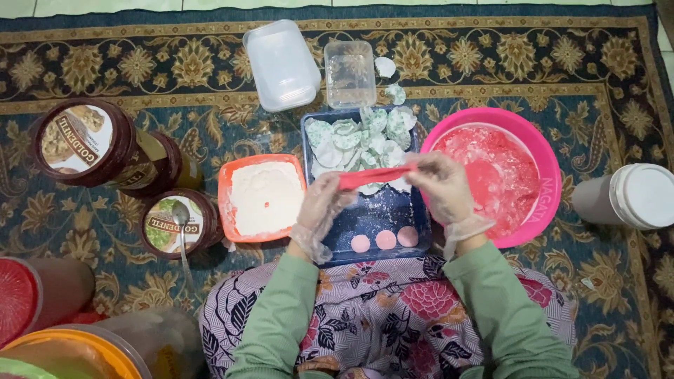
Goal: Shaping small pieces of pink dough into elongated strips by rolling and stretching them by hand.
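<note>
Carpeted floor, stretched pink dough strip [374, 176]

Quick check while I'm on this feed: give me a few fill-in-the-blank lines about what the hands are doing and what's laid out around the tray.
Both hands, left hand and right hand, stretch a strip of ____ dough.
The blue tray holds ____ round pink discs.
The orange container holds white ____.
The basin is ____.

Missing words: pink; three; flour; pink

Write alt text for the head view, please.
Two gloved hands, left hand and right hand, stretch a pink dough strip over a blue tray holding three pink discs. A pink bowl sits right, an orange flour dish left.
</note>
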